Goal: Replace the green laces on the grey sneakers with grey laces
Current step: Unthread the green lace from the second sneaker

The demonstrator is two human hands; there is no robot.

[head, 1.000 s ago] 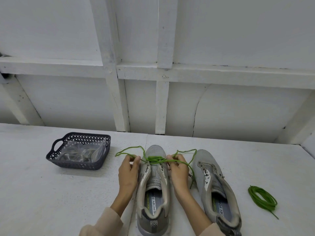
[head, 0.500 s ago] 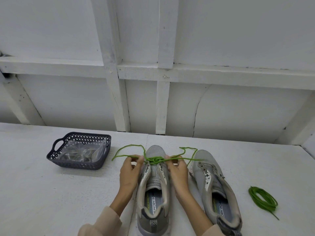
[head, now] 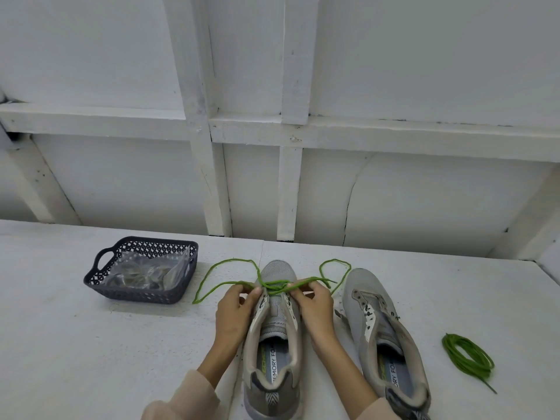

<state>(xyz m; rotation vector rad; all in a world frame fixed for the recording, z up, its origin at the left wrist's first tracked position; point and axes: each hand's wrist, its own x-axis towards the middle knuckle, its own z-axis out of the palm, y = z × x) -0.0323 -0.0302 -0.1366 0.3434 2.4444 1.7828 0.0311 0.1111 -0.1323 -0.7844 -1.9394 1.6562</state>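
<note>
Since a second before, green lace point(head: 274, 284) drawn out sideways across the lowest eyelets of the left sneaker point(head: 274, 338); loops, formerly bunched near the toe, now spread wider over the counter point(head: 91, 344). Left hand point(head: 235, 310) closed in a pinch on the lace strand at the shoe's left edge; right hand point(head: 313, 306) pinched likewise on the strand at the right edge. Judged as unlacing nearly finished on this shoe: upper eyelets already bare, only the lowest crossing left to withdraw. Right sneaker point(head: 383, 334) stood just beside, eyelets empty; coiled green lace point(head: 466, 357) lay apart to its right, presumably taken from it. No grey lace fitted on either shoe yet, so task judged under halfway. Dark basket point(head: 142, 294) sat well to the left, holding clear plastic bags point(head: 145, 271); contents too blurred to confirm as grey laces. Fingertips partly hidden behind lace and shoe edge, so exact grip points not resolvable. Heel of right sneaker and both forearms cut off at bottom frame edge.
</note>
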